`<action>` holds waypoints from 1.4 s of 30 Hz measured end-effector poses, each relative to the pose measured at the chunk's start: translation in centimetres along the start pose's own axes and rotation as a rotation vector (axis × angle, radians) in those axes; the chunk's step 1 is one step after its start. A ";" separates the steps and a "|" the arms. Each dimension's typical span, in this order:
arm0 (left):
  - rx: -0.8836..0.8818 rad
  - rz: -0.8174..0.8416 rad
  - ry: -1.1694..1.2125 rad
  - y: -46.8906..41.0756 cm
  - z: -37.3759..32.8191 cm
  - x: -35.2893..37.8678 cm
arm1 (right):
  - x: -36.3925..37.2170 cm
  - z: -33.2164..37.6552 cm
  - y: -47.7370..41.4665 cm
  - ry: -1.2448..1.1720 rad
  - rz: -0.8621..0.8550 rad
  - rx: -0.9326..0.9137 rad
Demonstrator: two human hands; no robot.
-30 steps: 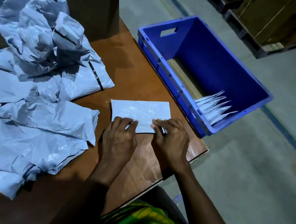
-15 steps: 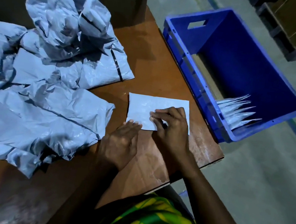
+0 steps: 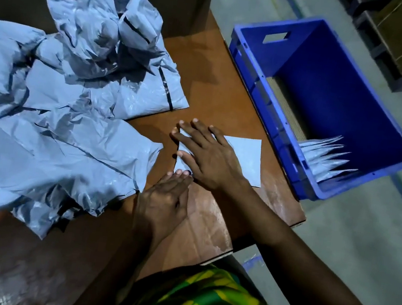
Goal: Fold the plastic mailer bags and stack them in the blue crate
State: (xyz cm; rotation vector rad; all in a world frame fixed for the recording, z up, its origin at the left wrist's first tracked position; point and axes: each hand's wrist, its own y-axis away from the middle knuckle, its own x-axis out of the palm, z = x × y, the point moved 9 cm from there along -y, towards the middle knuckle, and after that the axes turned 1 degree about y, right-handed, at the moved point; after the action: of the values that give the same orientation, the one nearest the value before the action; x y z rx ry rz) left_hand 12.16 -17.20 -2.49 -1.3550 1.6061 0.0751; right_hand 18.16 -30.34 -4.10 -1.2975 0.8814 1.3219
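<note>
The step in hand was the flattening of a fold. A small, flat rectangle of grey plastic mailer bag lay on the brown wooden tabletop, near its right edge and just beside the blue plastic crate.

The right hand lay palm down across the left half of that rectangle. Its grip was spread wide, fingers straight and fanned, pressing the plastic onto the wood rather than pinching it. The left hand rested flat on the tabletop below it. Its fingers were straight and close together, the fingertips touching the rectangle's lower left corner. Neither hand gripped anything.

The mailer looked fully folded, or one fold short. The next move would probably be to crease it firmly and pinch it up by an edge. It would then go to the right, over the crate wall, to stand against the row of folded grey mailers at the crate's near end. Slick plastic tends to spring open, so the pinch would have to hold all the layers together.

Much work remained. A large heap of crumpled, unfolded grey mailer bags covered the left of the tabletop, its edge near the left hand.
</note>
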 end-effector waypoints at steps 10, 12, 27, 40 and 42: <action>0.039 0.172 -0.091 -1.0 -0.4 1.0 | -1.4 -1.5 -0.2 -0.380 -0.038 0.113; 0.015 0.326 -0.147 -1.6 -1.0 1.4 | -3.1 -3.6 1.2 -0.510 -0.189 0.237; 0.161 0.468 -0.294 -6.5 -1.2 9.8 | -1.5 -7.0 7.7 -0.041 -0.091 0.474; 0.144 0.641 -0.238 -7.4 -0.6 10.9 | -0.9 -7.9 7.3 -0.125 -0.035 0.523; 0.050 0.709 -0.130 -7.7 0.2 10.5 | -0.6 -9.0 7.5 -0.355 0.059 0.534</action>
State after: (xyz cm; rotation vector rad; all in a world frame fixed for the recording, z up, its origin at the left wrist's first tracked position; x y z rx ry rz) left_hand 19.51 -27.46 -5.93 -0.6723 1.8874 0.5316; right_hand 12.75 -40.54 -5.97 -0.6068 0.9383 1.2015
